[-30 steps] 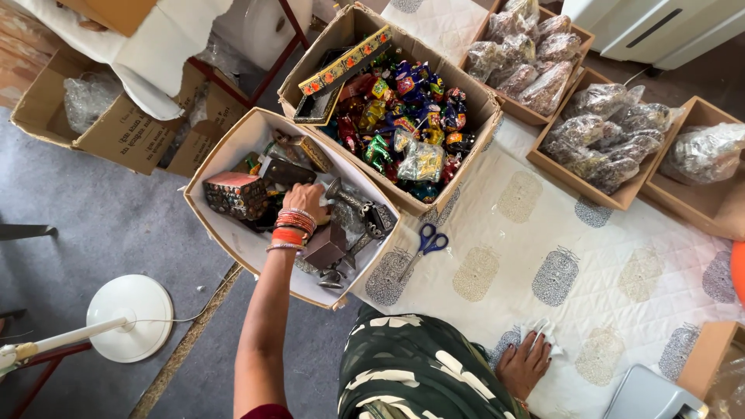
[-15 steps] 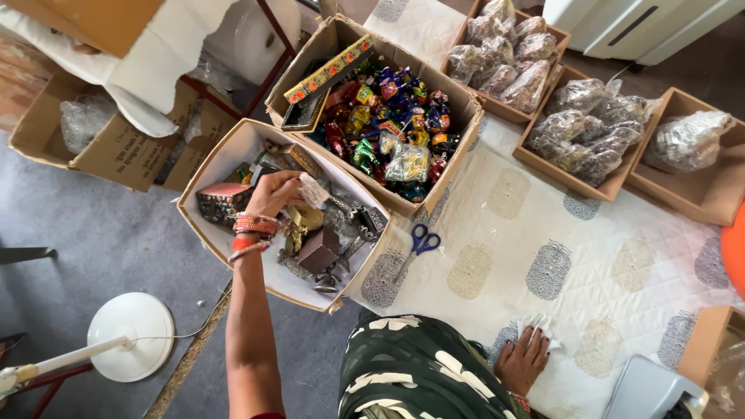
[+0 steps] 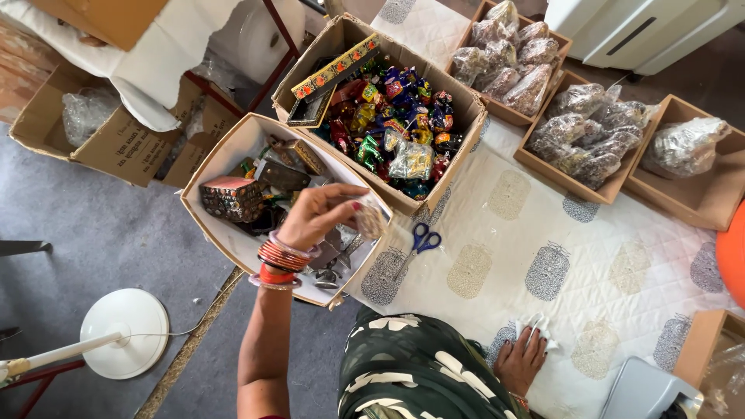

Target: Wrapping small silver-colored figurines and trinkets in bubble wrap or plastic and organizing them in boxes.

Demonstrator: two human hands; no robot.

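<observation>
Left hand (image 3: 318,217): raised over the white box (image 3: 225,159), fingers pinched together on a small clear packet (image 3: 371,221); red bangles (image 3: 278,260) on the wrist.
Small clear packet: held in the air at the right rim of the white box, just beside the corner of the brown box (image 3: 341,39); contents too blurry to tell, maybe something pale and grainy.
Right hand (image 3: 521,358): pressed flat on the quilted cloth (image 3: 605,256), fingers closed down on a bit of white paper or tissue (image 3: 535,326).
White box: open, holds a patterned little case (image 3: 231,198), dark metal bits and other odd items.
Brown box: open, touching the white box, full of shiny coloured wrapped pieces (image 3: 388,116); long decorated flat box (image 3: 334,71) lies along its left edge.
Scissors (image 3: 419,242): blue handles, lying on the cloth just beside the brown box corner.
Trays (image 3: 613,182): shallow cardboard ones in a row along the far side of the cloth, filled with clear bags of brownish stuff (image 3: 582,132).
Floor: grey carpet; round white stand base (image 3: 124,334) at lower left, well apart from the boxes.
Person: seated, dark patterned garment (image 3: 403,372) at bottom centre.
</observation>
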